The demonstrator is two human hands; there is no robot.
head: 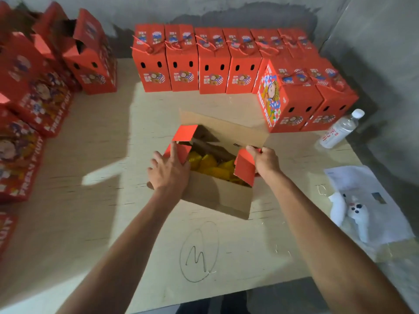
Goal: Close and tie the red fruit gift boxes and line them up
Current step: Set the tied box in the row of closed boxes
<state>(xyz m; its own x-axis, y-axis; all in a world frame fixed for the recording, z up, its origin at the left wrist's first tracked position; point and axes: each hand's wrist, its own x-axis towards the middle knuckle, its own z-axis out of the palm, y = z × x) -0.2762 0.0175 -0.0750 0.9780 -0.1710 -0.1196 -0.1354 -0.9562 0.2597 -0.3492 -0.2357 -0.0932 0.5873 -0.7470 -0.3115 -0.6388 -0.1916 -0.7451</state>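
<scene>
Both forearms reach to the open box [217, 191]: left hand [169, 169] lies spread on one flap, right hand [265, 160] pinches another (fingertips hidden). Yellow contents are shadowed, indistinct.

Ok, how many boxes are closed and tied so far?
8 tied boxes: six in the row along the back wall, and two in front of its right end, near the bottle. Others may be hidden behind.
</scene>
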